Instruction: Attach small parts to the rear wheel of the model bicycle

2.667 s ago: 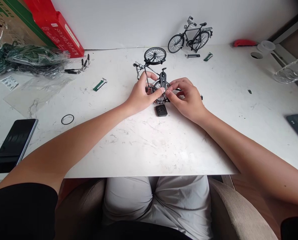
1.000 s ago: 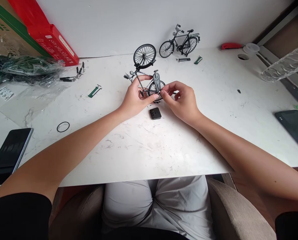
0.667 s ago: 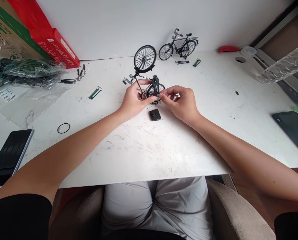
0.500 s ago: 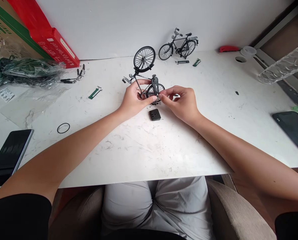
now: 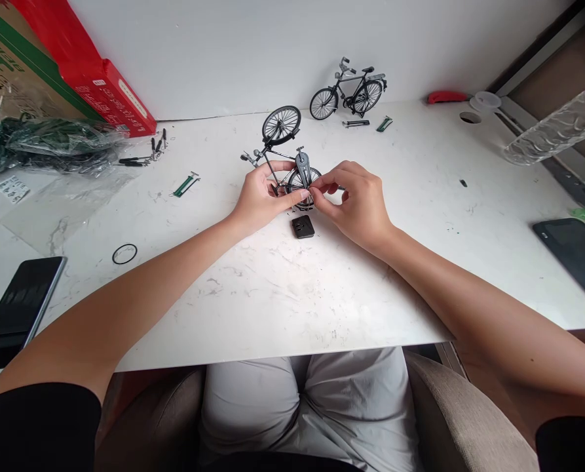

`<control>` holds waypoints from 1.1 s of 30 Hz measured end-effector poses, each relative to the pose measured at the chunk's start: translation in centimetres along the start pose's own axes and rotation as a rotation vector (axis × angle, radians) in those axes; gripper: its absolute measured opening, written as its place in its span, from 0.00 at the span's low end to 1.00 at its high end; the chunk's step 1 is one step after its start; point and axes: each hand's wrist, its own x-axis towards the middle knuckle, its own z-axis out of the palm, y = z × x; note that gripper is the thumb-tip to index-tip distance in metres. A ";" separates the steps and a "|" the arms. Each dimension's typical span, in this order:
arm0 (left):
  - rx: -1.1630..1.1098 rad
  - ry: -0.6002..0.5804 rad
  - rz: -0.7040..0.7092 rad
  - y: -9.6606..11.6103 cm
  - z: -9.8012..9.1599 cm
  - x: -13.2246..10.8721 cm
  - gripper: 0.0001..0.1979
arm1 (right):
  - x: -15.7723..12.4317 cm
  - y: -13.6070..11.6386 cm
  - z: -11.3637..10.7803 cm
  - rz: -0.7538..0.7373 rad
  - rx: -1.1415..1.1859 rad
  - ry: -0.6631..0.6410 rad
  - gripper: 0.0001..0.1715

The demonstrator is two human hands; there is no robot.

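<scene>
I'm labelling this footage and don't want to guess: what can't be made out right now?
Head view: anything between the fingertips of the right hand; its own fingers hide it.
Head view: part of the held toy bicycle; the left hand covers it.
Head view: one end of the clear bottle; the right edge cuts it off.
Head view: writing on the paper slip; too small to read.

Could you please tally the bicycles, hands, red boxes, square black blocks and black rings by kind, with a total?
Bicycles: 2 (held bicycle, wall-side bicycle)
Hands: 2 (left hand, right hand)
Red boxes: 1 (red box)
Square black blocks: 1 (black block)
Black rings: 1 (black ring)
Total: 7
</scene>
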 end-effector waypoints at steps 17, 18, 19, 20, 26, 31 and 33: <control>-0.057 -0.009 -0.016 0.4 0.1 0.1 0.34 | 0.1 0.3 0.0 -0.010 -0.008 -0.052 0.03; -0.055 -0.012 -0.010 0.3 0.0 0.2 0.34 | 0.1 0.3 0.1 -0.012 -0.012 -0.057 0.03; -0.053 -0.018 -0.004 0.2 -0.1 0.2 0.33 | 0.1 0.3 0.1 -0.014 -0.015 -0.059 0.03; -0.051 -0.028 0.001 0.1 -0.1 0.3 0.34 | 0.1 0.3 0.1 -0.017 -0.016 -0.059 0.03; -0.047 -0.066 0.020 -0.4 -0.4 0.5 0.35 | 0.1 0.2 0.3 0.009 -0.010 -0.044 0.05; -0.083 -0.031 -0.007 0.0 -0.2 0.4 0.36 | 0.1 0.1 0.3 0.029 -0.008 -0.027 0.04; -0.085 -0.018 -0.019 0.3 -0.1 0.3 0.37 | 0.1 0.0 0.3 0.039 -0.010 -0.034 0.03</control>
